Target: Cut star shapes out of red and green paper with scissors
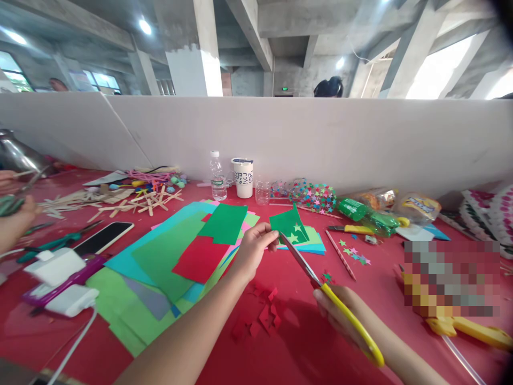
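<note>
My left hand (256, 246) pinches the lower left corner of a green sheet of paper (280, 220) with star-shaped holes cut in it. In my right hand (340, 310) is a pair of scissors (348, 321) with yellow handles; the blade tips meet the paper's edge beside my left fingertips. How far the blades are apart I cannot tell. Red paper scraps (262, 315) lie on the table below. Small green star cutouts (327, 277) rest near the scissors, partly hidden. Beyond the scissors are several coloured paper stars (355, 252).
Coloured paper sheets (160, 262) spread to the left. A water bottle (217, 179) and a paper cup (242, 179) stand at the back. Green plastic bottles (366, 216), a utility knife (355, 229) and a yellow glue gun (444, 323) lie right. Another person's hands (16, 214) work far left.
</note>
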`<state>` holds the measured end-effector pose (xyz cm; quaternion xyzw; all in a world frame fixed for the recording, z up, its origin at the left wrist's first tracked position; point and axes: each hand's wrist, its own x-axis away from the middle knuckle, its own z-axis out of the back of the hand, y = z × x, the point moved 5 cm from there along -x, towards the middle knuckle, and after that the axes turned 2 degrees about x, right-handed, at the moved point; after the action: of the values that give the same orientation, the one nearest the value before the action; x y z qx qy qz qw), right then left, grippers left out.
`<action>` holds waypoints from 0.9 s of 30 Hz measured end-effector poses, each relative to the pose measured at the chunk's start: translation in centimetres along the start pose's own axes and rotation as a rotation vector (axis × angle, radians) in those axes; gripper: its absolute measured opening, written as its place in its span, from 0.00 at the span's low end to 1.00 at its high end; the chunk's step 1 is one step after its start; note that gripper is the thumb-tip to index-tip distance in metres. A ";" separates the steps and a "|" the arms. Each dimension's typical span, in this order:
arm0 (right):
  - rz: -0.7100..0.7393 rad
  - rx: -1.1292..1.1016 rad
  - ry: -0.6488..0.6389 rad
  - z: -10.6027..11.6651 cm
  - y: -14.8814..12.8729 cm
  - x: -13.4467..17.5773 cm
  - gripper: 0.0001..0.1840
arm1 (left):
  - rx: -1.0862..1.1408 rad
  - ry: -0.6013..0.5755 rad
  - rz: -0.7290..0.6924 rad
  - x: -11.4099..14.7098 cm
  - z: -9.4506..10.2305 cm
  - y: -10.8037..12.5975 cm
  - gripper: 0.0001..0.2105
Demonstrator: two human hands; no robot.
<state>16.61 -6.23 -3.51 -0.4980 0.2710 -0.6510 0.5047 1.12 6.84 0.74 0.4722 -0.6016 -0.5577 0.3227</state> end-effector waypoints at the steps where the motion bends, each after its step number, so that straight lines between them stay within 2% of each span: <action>1: 0.000 -0.006 -0.003 0.0 0.0 0.0 0.30 | -0.005 0.012 -0.002 0.0 0.1 0.1 0.09; 6: -0.007 -0.034 0.006 -0.1 -0.1 0.3 0.31 | 0.015 0.072 -0.040 0.1 0.4 0.3 0.08; 20: 0.065 -0.142 0.018 -0.3 1.2 -0.1 0.30 | 0.051 0.022 -0.065 0.7 -0.7 0.0 0.09; 27: 0.034 -0.156 0.028 -0.9 1.2 0.2 0.30 | 0.163 0.066 -0.004 1.3 -1.6 -0.6 0.07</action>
<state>16.26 -6.96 -4.83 -0.5221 0.3364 -0.6261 0.4715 2.29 5.05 0.22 0.5162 -0.6330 -0.4916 0.3019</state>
